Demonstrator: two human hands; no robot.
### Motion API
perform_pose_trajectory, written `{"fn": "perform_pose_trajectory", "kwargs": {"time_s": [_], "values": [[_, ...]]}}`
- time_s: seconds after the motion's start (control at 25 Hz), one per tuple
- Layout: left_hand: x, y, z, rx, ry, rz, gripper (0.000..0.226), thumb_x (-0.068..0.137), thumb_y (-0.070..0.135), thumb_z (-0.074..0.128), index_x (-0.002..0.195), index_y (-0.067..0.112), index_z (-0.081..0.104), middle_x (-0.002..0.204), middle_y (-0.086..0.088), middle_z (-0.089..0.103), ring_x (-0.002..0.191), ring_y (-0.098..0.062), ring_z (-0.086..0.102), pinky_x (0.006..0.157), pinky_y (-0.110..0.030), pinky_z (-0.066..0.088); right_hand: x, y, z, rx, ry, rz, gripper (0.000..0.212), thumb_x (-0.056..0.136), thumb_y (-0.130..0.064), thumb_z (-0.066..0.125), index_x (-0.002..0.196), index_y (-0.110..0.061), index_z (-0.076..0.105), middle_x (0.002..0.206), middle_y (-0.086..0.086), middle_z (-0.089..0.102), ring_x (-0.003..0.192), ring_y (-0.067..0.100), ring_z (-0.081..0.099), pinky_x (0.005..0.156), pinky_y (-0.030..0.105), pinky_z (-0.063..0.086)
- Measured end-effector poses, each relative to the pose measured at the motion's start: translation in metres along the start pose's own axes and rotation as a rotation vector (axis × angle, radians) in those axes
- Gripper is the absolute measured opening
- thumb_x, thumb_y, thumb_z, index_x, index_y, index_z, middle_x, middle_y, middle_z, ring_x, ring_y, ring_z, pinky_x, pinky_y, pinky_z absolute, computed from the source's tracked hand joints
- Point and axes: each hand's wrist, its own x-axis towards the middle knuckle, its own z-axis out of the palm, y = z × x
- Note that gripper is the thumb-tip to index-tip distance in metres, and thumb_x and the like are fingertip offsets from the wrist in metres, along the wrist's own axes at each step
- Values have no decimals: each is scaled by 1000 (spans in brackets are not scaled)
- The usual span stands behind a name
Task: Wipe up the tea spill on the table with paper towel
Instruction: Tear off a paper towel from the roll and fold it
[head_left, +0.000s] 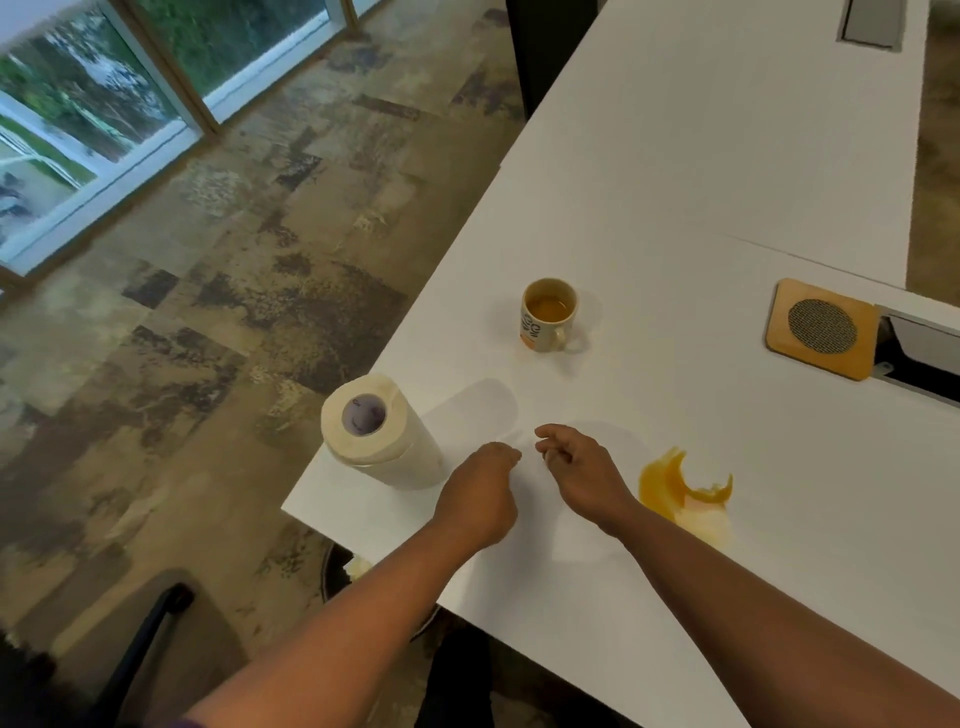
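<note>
While the spill sits untouched, notes run from the window side across. Paper towel roll (376, 434) stands upright near the table (675, 171) corner, cardboard core facing up. Judgement: light, soft, easily toppled; a sheet would tear best with one hand steadying the roll's body and the other pulling the free edge, though I cannot make out where that edge lies.

Left hand (480, 499) hovers just right of the roll, fingers curled in; whether anything is pinched in them I cannot tell. Right hand (579, 470) is close beside it, fingers loosely bent, thumb and forefinger near each other, apparently holding nothing. A faint pale patch on the white top under the wrists could be a sheet or a shadow; unclear.

Mug (549, 315) farther back, tea inside, handle toward the onlooker's right.

Tea spill (680, 491), amber crescent thinning to a pale film, lies just right of the right wrist. Likely thin liquid; dab first, wiping may spread it.

Wooden coaster (823, 328) far right, well apart.
</note>
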Motion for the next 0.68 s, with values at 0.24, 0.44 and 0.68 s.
{"fn": "perform_pose_trajectory", "kwargs": {"time_s": [0.24, 0.44, 0.68], "values": [[-55, 31, -58, 234, 206, 205, 47, 85, -2, 66, 126, 21, 64, 121, 1, 65, 108, -21, 62, 86, -31, 55, -28, -45, 21, -71, -126, -219, 27, 92, -8, 63, 116, -17, 67, 109, -6, 72, 100, 12, 67, 92, 39, 54], [-80, 28, -109, 227, 576, 268, 41, 78, 2, 81, 117, 14, 73, 130, -7, 67, 122, -28, 61, 98, -45, 51, -38, -91, 51, -50, -104, -315, 54, 81, -33, 80, 128, -34, 53, 123, -16, 61, 109, 6, 59, 93, 26, 50], [-66, -20, -148, 180, 488, -63, 53, 97, 24, 65, 148, 19, 49, 160, -5, 39, 150, -30, 32, 115, -50, 36, -37, -121, 76, -205, 0, -344, 62, 73, -48, 82, 122, -41, 45, 124, -14, 61, 109, 8, 56, 92, 30, 48]]}}
